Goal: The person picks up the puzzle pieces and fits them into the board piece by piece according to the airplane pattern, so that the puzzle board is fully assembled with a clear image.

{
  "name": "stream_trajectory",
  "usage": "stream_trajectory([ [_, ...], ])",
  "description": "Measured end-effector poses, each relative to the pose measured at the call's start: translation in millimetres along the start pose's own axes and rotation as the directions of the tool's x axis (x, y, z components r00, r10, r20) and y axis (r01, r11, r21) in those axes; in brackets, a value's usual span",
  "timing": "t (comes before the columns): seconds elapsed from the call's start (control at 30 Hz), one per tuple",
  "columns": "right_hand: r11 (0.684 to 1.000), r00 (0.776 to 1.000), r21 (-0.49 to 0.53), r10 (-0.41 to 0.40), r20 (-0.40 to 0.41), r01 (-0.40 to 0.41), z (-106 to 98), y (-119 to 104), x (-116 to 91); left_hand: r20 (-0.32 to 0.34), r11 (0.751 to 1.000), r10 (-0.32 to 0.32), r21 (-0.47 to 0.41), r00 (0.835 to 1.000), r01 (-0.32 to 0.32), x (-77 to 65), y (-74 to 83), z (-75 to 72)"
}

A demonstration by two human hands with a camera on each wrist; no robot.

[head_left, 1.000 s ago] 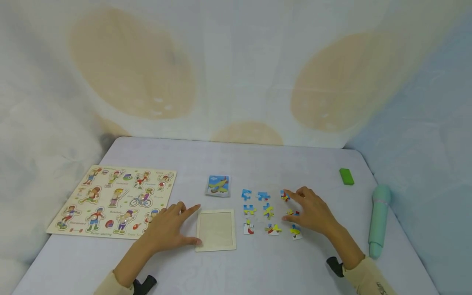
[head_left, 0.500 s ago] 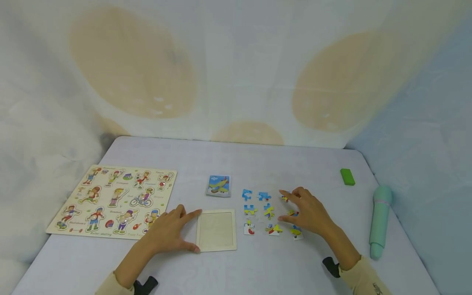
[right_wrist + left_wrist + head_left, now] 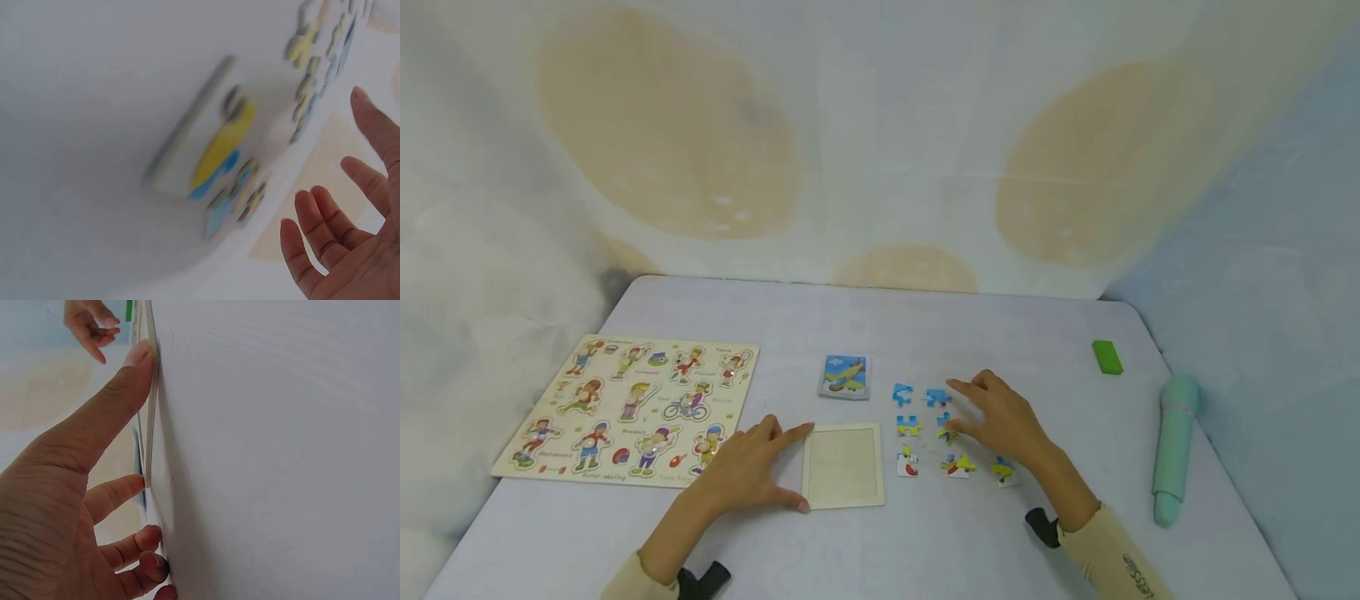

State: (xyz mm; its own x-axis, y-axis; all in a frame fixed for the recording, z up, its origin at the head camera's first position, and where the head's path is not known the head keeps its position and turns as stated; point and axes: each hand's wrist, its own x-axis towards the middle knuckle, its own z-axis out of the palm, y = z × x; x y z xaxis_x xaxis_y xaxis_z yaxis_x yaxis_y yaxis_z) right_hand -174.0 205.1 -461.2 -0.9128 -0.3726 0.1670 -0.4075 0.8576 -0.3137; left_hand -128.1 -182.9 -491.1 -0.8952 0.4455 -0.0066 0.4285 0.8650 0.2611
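Observation:
My left hand (image 3: 747, 468) rests at the left side of a square wooden puzzle tray (image 3: 846, 504), its thumb and forefinger spread to two corners. In the left wrist view, the thumb (image 3: 112, 394) lies along the tray's edge. Just right of the tray, several small jigsaw pieces (image 3: 909, 426) lie apart in rows, printed blue, yellow, red and white. My right hand (image 3: 1007, 421) hovers over the middle and right columns, thumb and forefinger apart, covering some pieces. The right wrist view shows its fingers (image 3: 303, 212) spread and holding nothing, with a yellow-and-white piece (image 3: 225, 150) nearby.
A picture card of a yellow plane (image 3: 844, 377) lies behind the tray. To the left is a large board (image 3: 625, 408) of sports figures. On the far right are a green block (image 3: 1107, 357) and a mint-green cylinder (image 3: 1176, 450), near the table's edge.
My right hand has moved left, from the right column of pieces towards the middle column. The tray has shifted slightly right, with my left hand still at its left side.

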Motion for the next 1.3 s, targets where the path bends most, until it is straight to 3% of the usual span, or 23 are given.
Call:
stream_trajectory([
  [0.33,0.977,0.985,0.156,0.129,0.115,-0.147,9,-23,34,-0.013,1.000,0.000,-0.024,1.000,0.000,1.4,-0.8,0.2],
  [0.63,0.973,0.965,0.121,0.168,0.201,-0.195,21,-42,54,-0.050,0.999,0.004,-0.050,0.999,-0.006,-0.2,-0.6,0.8],
  [0.93,0.971,0.966,0.113,0.191,0.175,-0.213,35,-44,59,-0.057,0.998,0.002,-0.058,0.998,-0.006,0.1,-2.1,2.1],
  [1.3,0.983,0.985,0.106,0.137,0.103,-0.147,40,-49,57,-0.024,0.997,-0.012,-0.077,1.000,0.010,-1.3,-1.5,4.3],
])
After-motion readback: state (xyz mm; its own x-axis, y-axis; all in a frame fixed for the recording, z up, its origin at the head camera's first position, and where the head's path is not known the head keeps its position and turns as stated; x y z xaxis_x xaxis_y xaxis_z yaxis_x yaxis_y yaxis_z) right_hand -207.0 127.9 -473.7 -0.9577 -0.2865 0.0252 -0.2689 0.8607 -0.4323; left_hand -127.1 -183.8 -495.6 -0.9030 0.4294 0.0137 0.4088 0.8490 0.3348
